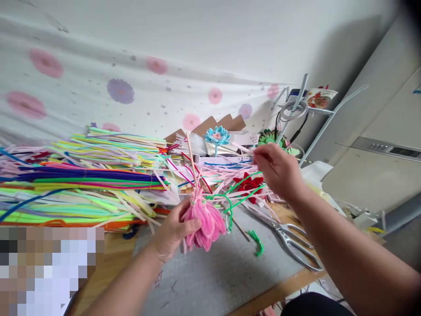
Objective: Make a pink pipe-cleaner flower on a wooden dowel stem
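My left hand (177, 228) is closed around a pink pipe-cleaner flower (207, 221), held head down over the grey mat. Its thin wooden stick (190, 158) points up from the gathered pink base. Up and to the right, my right hand (276, 169) is raised in a pinch, with a pale pink pipe cleaner (242, 148) reaching left from its fingertips. Bent green pipe cleaners (230, 204) lie beside the flower's base, toward the right. A short bunch of green pieces (256, 243) rests on the mat.
Silver scissors (294, 245) lie at the mat's (197, 281) right side. Bundles of coloured pipe cleaners (92, 175) are heaped at the left. Behind stand a blue flower (217, 136) and a red flower (248, 186). A white rack (320, 109) holds a paper bowl (322, 97).
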`<state>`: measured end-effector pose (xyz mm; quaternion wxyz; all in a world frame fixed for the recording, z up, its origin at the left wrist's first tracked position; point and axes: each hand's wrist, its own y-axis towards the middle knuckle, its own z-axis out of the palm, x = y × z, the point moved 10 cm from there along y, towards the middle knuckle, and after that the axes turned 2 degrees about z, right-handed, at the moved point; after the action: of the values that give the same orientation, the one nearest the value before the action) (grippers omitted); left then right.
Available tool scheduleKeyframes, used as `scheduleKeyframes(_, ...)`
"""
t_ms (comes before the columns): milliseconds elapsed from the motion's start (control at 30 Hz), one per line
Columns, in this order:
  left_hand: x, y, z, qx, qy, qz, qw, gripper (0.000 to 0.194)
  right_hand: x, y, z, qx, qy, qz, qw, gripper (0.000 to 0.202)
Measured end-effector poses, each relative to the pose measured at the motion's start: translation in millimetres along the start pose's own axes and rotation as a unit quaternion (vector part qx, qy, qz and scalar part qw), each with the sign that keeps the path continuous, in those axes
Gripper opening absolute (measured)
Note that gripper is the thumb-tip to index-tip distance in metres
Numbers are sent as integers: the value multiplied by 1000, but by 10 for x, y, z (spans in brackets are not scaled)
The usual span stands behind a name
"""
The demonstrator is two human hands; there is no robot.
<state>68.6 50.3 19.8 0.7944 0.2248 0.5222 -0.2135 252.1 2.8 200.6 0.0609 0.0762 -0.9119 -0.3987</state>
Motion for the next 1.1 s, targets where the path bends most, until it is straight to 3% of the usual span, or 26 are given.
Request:
scheduleKeyframes(67,23,-29,101,30,14,-6,999,60,298,-340,-194,-42,98,-47,993,9)
scheduleKeyframes(167,63,-68,267,84,38,-11,996,59,593,-792,-12,20,156,-73,985,10)
scheduleKeyframes(267,82,-80,349,105,56,-4,993,58,652,-1032,188,35,183,-56,981,12)
scheduleKeyframes(500,154,-86,350,97,97,-24,990,58,782,-1158,334,61,148,-114,981,37)
scheduleKeyframes(667,207,-98,331,93,115,-40,988,63,833,-1198,348,91,129,-135,978,37)
scheduleKeyframes(967,308,-134,498,147,25,-78,986,81,826,-1270,386,123,151,-147,970,43)
scheduleKeyframes(1100,322,-140,464,135,50,-83,986,80,803,-1295,390,137,159,-150,966,39)
